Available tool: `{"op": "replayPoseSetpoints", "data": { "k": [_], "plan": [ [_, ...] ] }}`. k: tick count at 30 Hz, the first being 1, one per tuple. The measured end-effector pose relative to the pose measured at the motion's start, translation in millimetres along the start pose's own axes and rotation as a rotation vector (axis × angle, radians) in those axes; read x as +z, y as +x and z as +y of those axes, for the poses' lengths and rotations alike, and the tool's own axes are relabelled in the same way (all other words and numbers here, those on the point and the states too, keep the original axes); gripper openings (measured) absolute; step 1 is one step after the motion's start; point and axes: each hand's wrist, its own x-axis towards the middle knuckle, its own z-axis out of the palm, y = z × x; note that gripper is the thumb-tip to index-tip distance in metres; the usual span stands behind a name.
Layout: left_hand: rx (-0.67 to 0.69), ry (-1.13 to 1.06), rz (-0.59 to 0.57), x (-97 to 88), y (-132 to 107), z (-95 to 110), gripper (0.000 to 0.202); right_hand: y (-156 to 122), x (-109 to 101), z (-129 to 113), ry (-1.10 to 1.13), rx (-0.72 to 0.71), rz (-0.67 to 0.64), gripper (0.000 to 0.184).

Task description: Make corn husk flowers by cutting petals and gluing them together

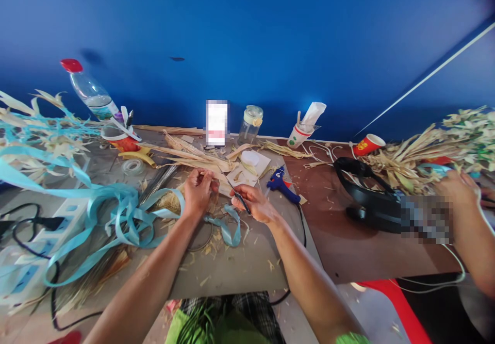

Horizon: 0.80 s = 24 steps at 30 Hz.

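Observation:
My left hand point(198, 191) is closed in a pinch on a thin dried straw strip point(216, 175) over the grey table point(235, 269). My right hand point(253, 202) is closed around small dark-handled scissors point(237, 193), whose blades point up and left toward the strip. A short piece of light blue ribbon point(228, 228) lies looped on the table just below both hands. Straw scraps litter the table around them.
Tangled blue ribbon point(112, 215) and a power strip point(34, 241) lie at left. A blue glue gun point(282, 184), a jar point(250, 123), cups point(299, 135) and a tilted bottle point(91, 92) stand behind. Another person's hand point(460, 189) works in dried husks point(417, 161) at right, near a black device point(367, 194).

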Motion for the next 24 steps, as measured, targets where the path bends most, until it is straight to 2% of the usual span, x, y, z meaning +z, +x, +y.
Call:
{"op": "replayPoseSetpoints", "data": {
  "k": [11,24],
  "plan": [
    [0.066,0.074,-0.001,-2.3,1,5,0.021,0,-1,3,-0.033,-0.02,-0.013,0.041],
    [0.06,0.093,-0.016,-5.2,3,-3,0.038,5,-2,13,-0.074,-0.059,-0.049,0.039]
  ]
}}
